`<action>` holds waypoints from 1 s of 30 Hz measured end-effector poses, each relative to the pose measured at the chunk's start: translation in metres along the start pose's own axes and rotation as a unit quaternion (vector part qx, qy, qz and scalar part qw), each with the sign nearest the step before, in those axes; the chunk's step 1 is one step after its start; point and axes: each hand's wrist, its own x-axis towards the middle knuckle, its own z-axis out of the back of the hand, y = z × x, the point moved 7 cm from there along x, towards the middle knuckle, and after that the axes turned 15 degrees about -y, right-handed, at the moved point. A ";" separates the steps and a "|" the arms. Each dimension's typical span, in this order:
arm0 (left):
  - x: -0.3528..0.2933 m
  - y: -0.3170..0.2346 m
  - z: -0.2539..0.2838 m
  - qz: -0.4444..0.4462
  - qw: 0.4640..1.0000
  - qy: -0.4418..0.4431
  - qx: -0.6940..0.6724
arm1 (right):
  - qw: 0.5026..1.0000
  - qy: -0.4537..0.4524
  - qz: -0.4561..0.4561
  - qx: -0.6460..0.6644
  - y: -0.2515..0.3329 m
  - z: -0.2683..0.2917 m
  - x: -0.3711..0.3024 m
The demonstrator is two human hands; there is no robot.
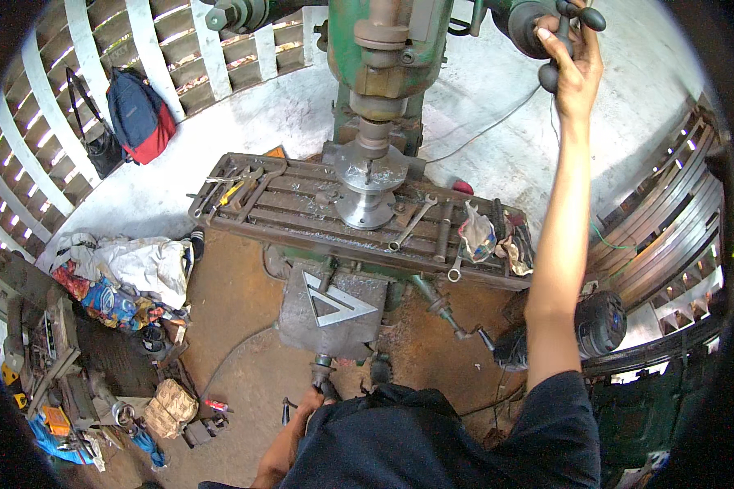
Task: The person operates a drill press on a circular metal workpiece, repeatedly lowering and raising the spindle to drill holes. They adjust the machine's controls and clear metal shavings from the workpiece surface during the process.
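Note:
My right hand (579, 75) is raised at the upper right, its fingers closed round the ball-ended feed handle (549, 77) of a green drilling and milling machine (344, 61). Low in the middle, my left hand (311, 399) is closed on a crank (324, 376) below the machine's knee; its fingers are partly hidden. Under the spindle (374, 137), a shiny flanged metal workpiece (365, 213) stands upright on the slotted table (289, 196). A thin drill bit (369, 175) points down at its upper disc; whether it touches I cannot tell.
Wrenches (240, 189) lie at the table's left end. Right of the workpiece are another wrench (416, 224), a metal bar (444, 232) and rags (477, 232). A side crank (465, 332) juts from the table's front. A cluttered bench (57, 342) stands left, a backpack (134, 114) behind.

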 end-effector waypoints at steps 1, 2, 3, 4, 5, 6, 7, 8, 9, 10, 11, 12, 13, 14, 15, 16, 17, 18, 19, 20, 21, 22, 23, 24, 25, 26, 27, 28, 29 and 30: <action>-0.001 -0.002 0.004 0.019 1.000 -0.008 -0.013 | 0.999 -0.030 0.018 0.015 0.004 -0.004 -0.003; -0.004 -0.004 0.005 0.038 0.999 0.001 -0.021 | 0.997 -0.060 0.036 0.030 0.008 -0.007 -0.008; -0.004 -0.011 0.008 -0.003 1.000 0.000 0.013 | 0.993 -0.092 0.053 0.046 0.011 -0.009 -0.011; -0.006 -0.018 0.008 -0.045 0.998 0.015 0.052 | 0.991 -0.116 0.051 0.042 0.012 -0.010 -0.013; -0.008 -0.019 0.006 -0.061 0.992 0.029 0.106 | 0.993 -0.104 0.045 0.037 0.012 -0.014 -0.014; -0.008 -0.019 0.009 -0.036 0.998 0.007 0.048 | 0.994 -0.093 0.038 0.031 0.012 -0.015 -0.014; -0.007 -0.013 0.011 0.014 1.000 -0.017 0.006 | 0.996 -0.080 0.031 0.024 0.013 -0.013 -0.011; -0.008 -0.005 0.009 0.070 0.997 -0.019 -0.037 | 0.999 -0.024 0.040 0.018 0.016 -0.015 -0.010; -0.007 -0.006 0.009 0.042 0.998 -0.033 -0.022 | 0.998 0.033 0.047 0.012 0.019 -0.013 -0.007; -0.006 -0.006 0.006 0.021 0.999 -0.027 -0.008 | 0.994 0.090 0.054 0.008 0.021 -0.012 -0.007; -0.005 -0.003 0.002 0.018 1.000 -0.008 0.019 | 0.980 0.196 0.019 0.015 0.020 -0.012 -0.005; -0.005 -0.002 0.001 0.023 1.000 -0.008 -0.016 | 0.968 0.251 0.025 0.006 0.022 -0.007 -0.002; -0.004 0.001 -0.001 0.046 0.998 0.007 -0.036 | 0.952 0.303 0.031 -0.004 0.021 -0.002 -0.003; -0.004 0.004 -0.003 0.077 0.995 0.025 -0.050 | 0.954 0.299 0.020 -0.006 0.016 0.005 0.003; -0.003 -0.003 -0.001 0.037 0.998 0.025 -0.045 | 0.955 0.295 0.010 -0.011 0.011 0.013 0.008; -0.003 -0.009 0.001 0.007 0.999 0.026 -0.035 | 0.957 0.291 0.001 -0.015 0.004 0.017 0.010; -0.005 -0.011 0.000 0.006 0.999 0.042 -0.005 | 0.957 0.289 0.022 -0.024 0.001 0.020 0.014; -0.005 -0.012 0.005 0.031 0.999 0.017 -0.036 | 0.957 0.286 0.043 -0.032 -0.003 0.021 0.015; -0.007 -0.009 0.007 0.084 0.995 0.008 -0.046 | 0.956 0.283 0.062 -0.041 -0.006 0.019 0.017; -0.010 -0.006 0.009 0.133 0.989 0.002 -0.059 | 0.961 0.272 0.015 0.056 -0.009 0.019 0.018; -0.010 -0.008 0.009 0.129 0.990 0.002 -0.050 | 0.954 0.258 -0.030 0.151 -0.011 0.018 0.018; -0.010 -0.009 0.009 0.121 0.992 0.006 -0.044 | 0.959 0.235 -0.022 0.156 -0.012 0.018 0.017; -0.010 -0.009 0.008 0.120 0.992 0.004 -0.037 | 0.964 0.211 -0.013 0.160 -0.011 0.018 0.015; -0.009 -0.007 0.008 0.118 0.992 0.000 -0.034 | 0.980 0.178 0.051 0.072 -0.008 0.020 0.010; -0.008 -0.004 0.007 0.123 0.992 -0.009 -0.028 | 0.983 0.143 0.114 -0.016 -0.003 0.021 0.006; -0.008 0.000 0.005 0.134 0.991 -0.002 -0.021 | 0.987 0.133 0.090 -0.034 -0.004 0.021 -0.001; -0.006 0.000 0.006 0.115 0.993 -0.011 -0.026 | 0.987 0.123 0.101 -0.026 -0.001 0.019 -0.006; -0.006 0.000 0.004 0.102 0.994 -0.002 -0.028 | 0.987 0.113 0.112 -0.019 0.002 0.017 -0.011; -0.006 0.002 0.003 0.109 0.994 0.010 -0.018 | 0.987 0.103 0.123 -0.013 0.004 0.016 -0.016; -0.005 -0.001 0.005 0.090 0.995 0.001 -0.029 | 0.986 0.114 0.114 -0.036 0.001 0.011 -0.018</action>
